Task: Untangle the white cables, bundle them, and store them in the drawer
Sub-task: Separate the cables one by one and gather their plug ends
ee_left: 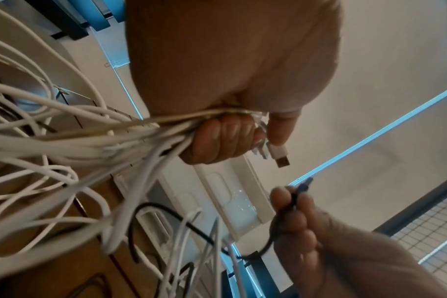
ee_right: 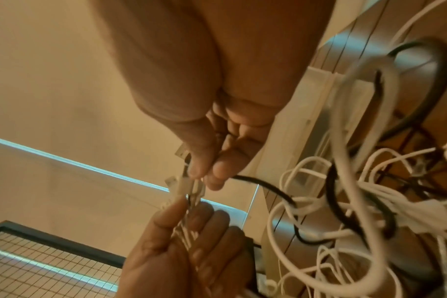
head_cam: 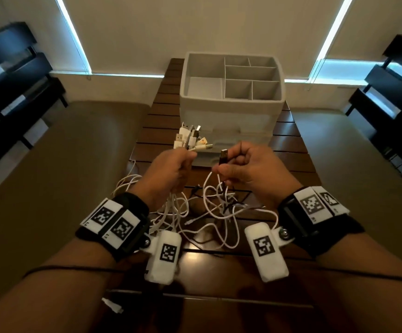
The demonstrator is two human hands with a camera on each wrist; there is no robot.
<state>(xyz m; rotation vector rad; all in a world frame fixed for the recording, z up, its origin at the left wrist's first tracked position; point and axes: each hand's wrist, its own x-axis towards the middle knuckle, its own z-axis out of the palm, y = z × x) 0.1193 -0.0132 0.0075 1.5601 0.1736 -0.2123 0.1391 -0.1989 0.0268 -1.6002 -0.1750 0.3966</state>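
My left hand grips a bunch of white cables just below their USB plugs, which stick up in front of the organiser. The left wrist view shows its fingers curled round the white strands. My right hand pinches a black USB plug; its black cable runs down into the tangle. The remaining white cables lie looped and knotted on the table between my wrists. A white organiser stands behind, with its drawer front low down.
The slatted wooden table is narrow, with floor on both sides. The organiser's top compartments hold nothing. A loose white plug lies near the table's front edge. Dark benches stand at the far left and right.
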